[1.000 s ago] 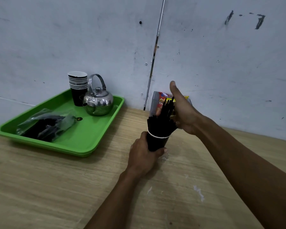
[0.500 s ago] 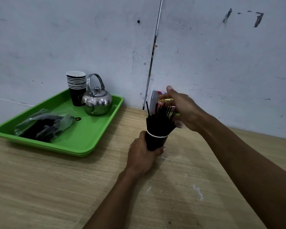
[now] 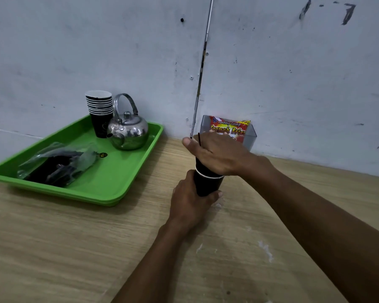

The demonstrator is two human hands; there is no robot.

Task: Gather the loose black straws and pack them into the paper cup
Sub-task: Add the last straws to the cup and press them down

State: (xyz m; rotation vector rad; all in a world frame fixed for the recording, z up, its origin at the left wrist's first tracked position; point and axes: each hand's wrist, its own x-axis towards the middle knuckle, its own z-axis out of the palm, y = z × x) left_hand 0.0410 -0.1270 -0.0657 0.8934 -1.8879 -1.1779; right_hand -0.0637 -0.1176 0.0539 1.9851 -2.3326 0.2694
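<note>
On the counter (image 3: pixel 53 248), one black paper cup (image 3: pixel 207 184) is gripped low by the left hand (image 3: pixel 189 203). The right hand (image 3: pixel 219 155) is pressed flat over its straws; one straw (image 3: pixel 199 139) is seen protruding.

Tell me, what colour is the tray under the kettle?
Bright green tray, seen in the head view; the kettle is shiny silver.

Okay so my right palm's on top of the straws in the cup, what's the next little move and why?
Probably tuck in the one black straw that sticks up past the right hand. That hand lies flat over the bundle in the paper cup, and the left hand grips the cup's base on the table, so the cup looks steady enough for a push.
</note>
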